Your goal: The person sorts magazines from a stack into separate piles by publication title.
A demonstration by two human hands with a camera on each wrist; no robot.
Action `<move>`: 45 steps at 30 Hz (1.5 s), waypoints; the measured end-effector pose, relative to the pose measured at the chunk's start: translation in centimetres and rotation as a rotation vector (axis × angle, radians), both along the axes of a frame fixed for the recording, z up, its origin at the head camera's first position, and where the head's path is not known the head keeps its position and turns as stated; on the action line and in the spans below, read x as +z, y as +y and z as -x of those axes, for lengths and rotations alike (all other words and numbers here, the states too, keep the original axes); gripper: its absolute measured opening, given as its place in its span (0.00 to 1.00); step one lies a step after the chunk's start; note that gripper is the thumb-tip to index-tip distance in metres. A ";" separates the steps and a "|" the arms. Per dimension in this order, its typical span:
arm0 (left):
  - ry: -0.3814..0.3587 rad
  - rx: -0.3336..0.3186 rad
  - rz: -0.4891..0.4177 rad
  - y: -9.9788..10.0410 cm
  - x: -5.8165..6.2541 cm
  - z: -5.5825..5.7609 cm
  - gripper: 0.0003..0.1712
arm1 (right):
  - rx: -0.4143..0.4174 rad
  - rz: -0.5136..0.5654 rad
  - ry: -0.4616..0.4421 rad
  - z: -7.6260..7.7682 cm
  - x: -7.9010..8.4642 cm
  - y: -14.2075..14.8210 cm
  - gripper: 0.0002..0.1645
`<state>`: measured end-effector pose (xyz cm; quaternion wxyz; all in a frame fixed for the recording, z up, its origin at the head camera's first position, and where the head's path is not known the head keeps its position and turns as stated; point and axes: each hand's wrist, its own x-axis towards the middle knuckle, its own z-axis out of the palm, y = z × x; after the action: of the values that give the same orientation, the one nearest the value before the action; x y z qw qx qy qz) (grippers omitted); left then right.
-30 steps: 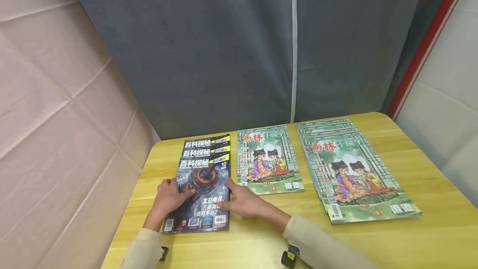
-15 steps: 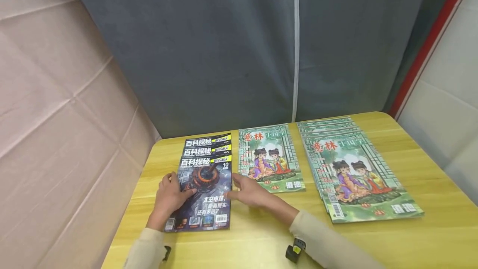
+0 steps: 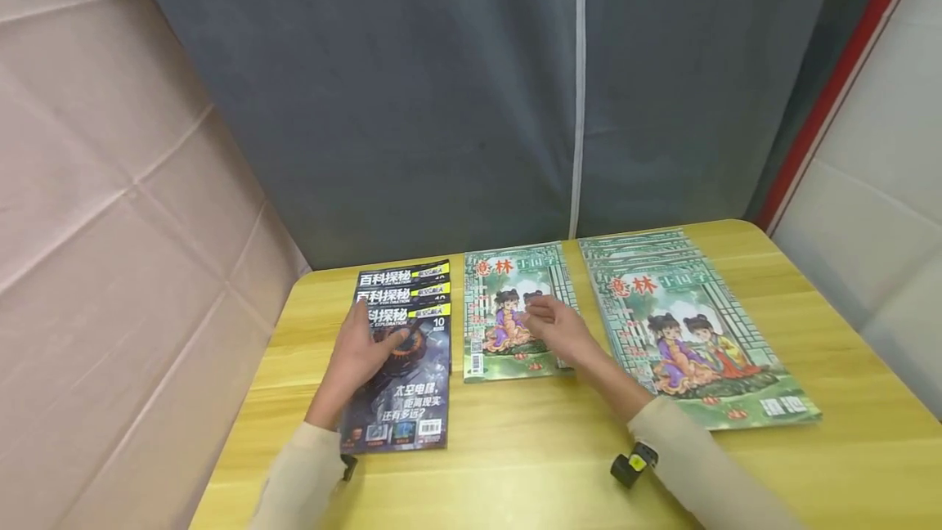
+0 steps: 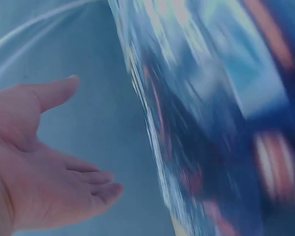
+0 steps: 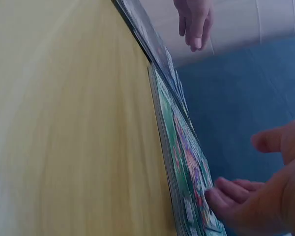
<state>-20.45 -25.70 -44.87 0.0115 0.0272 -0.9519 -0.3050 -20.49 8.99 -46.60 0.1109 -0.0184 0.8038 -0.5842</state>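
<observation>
Above the dark science magazines [image 3: 423, 399], fanned in an overlapping row on the left, hovers my left hand [image 3: 361, 350]. Its thumb and fingers are spread, and a gap separates it from the covers in the left wrist view, where the dark magazine [image 4: 211, 137] is blurred. My right hand [image 3: 562, 332] is over the green illustrated magazine [image 3: 493, 362] in the middle, covering part of the two figures on its cover. Loosely bent fingers [image 5: 231, 194] of that hand hold nothing in the right wrist view.
A fanned stack of the same green magazines [image 3: 699, 350] lies on the right of the yellow wooden table [image 3: 530, 448]. Behind the table hangs a dark grey curtain [image 3: 412, 105], with a pale cloth wall [image 3: 110, 227] on the left.
Both hands have left the edges of the dark top magazine and risen. The left hand shifted up and slightly right; the right hand moved right over the middle green magazine. The magazines stayed put.
</observation>
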 end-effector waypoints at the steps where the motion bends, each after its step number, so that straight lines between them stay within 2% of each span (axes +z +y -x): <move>1: -0.004 -0.005 -0.031 0.6 0.1 0.2 0.59 | -0.031 0.002 -0.004 0.2 0.0 0.5 0.37; 6: -0.021 -0.014 -0.206 3.9 0.4 0.7 0.52 | -0.146 0.022 -0.037 0.5 0.3 2.3 0.41; 8: -0.043 -0.045 -0.289 5.1 0.4 0.8 0.51 | -0.178 0.017 -0.042 0.5 0.3 2.8 0.43; 12: -0.128 -0.134 -0.479 7.2 -0.1 1.1 0.51 | -0.209 0.023 -0.057 0.5 0.1 3.3 0.45; 15: -0.193 -0.160 -0.596 8.4 -0.8 1.4 0.52 | -0.204 0.051 -0.072 0.6 0.0 3.4 0.45; 20: -0.261 -0.140 -0.635 10.1 -1.4 1.8 0.56 | -0.200 0.077 -0.106 0.8 -0.1 3.2 0.46; 24: -0.282 -0.107 -0.668 11.1 -1.7 2.5 0.58 | -0.205 0.072 -0.122 1.2 0.0 3.2 0.49; 30: -0.303 -0.091 -0.734 12.1 -2.2 3.2 0.53 | -0.200 0.071 -0.150 1.7 0.1 3.5 0.50; 36: -0.278 -0.071 -0.786 12.7 -2.6 3.7 0.52 | -0.172 0.034 -0.150 2.0 -0.1 3.7 0.51; 40: -0.256 -0.035 -0.820 12.9 -2.7 4.1 0.52 | -0.155 -0.017 -0.138 2.0 -0.2 3.7 0.52; 45: -0.276 0.022 -0.871 13.1 -2.6 4.9 0.50 | -0.152 -0.035 -0.130 2.2 0.0 3.7 0.52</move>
<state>-25.32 -12.62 -47.46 -0.1248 0.0802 -0.7271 -0.6703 -22.69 12.71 -46.62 0.1186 0.0825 0.8042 -0.5766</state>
